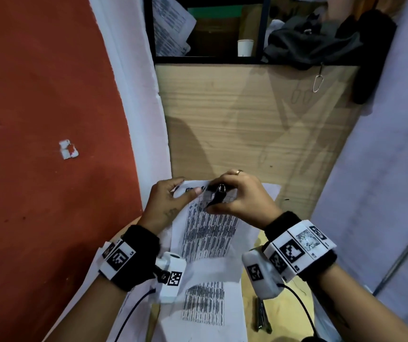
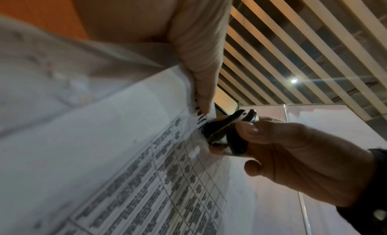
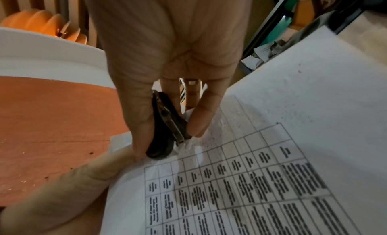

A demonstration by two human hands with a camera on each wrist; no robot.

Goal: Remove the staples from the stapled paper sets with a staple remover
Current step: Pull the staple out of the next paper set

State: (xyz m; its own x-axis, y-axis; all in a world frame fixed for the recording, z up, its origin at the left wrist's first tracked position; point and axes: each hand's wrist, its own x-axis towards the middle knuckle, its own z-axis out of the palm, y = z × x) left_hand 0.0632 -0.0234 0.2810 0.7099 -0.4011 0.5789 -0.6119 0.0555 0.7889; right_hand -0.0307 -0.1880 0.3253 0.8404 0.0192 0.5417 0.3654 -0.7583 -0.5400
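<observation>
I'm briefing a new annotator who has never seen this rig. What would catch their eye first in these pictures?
First, the two hands meeting at the top corner of a printed paper set: the right hand pinches a black staple remover against it, while the left hand holds the corner. Next, the red wall on the left and a white paper cup on the shelf beyond.

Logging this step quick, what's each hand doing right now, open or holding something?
Left hand: pinches the top corner of the stapled paper set.
Right hand: grips the black staple remover, held at the paper.
</observation>
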